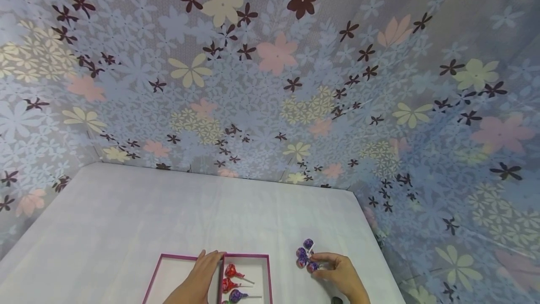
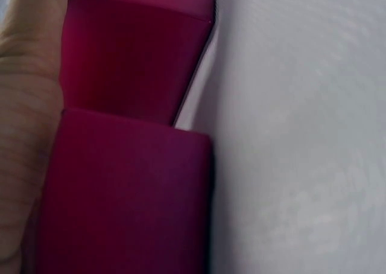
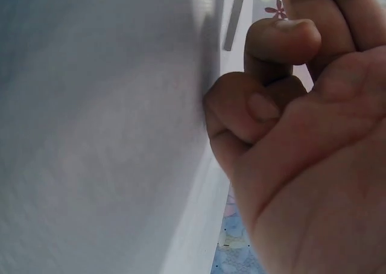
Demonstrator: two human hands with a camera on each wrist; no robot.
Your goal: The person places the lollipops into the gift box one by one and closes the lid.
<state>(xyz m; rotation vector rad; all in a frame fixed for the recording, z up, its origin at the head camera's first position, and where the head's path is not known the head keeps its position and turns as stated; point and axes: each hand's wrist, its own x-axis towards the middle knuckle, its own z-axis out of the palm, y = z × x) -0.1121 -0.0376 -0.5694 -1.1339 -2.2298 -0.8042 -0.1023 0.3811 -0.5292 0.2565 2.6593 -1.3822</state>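
In the head view my right hand [image 1: 337, 273] is at a small cluster of purple-wrapped lollipops [image 1: 301, 261] on the white table. Its index finger and thumb lie on either side of the nearest lollipop [image 1: 312, 267]; whether they pinch it I cannot tell. The right wrist view shows curled fingers [image 3: 241, 105], but the lollipops are hidden there. My left hand [image 1: 198, 276] rests along the pink-edged boxes, fingers extended to the far rim. The right-hand box [image 1: 268, 276] holds red and purple lollipops. Beside it is another white-lined box [image 1: 173, 256]. Pink box walls [image 2: 126, 189] appear in the left wrist view.
A white cloth covers the table [image 1: 190, 215]. Flower-printed fabric [image 1: 253, 84] hangs behind it and at the sides. A small dark object [image 1: 336, 300] lies by the right wrist at the frame's lower edge.
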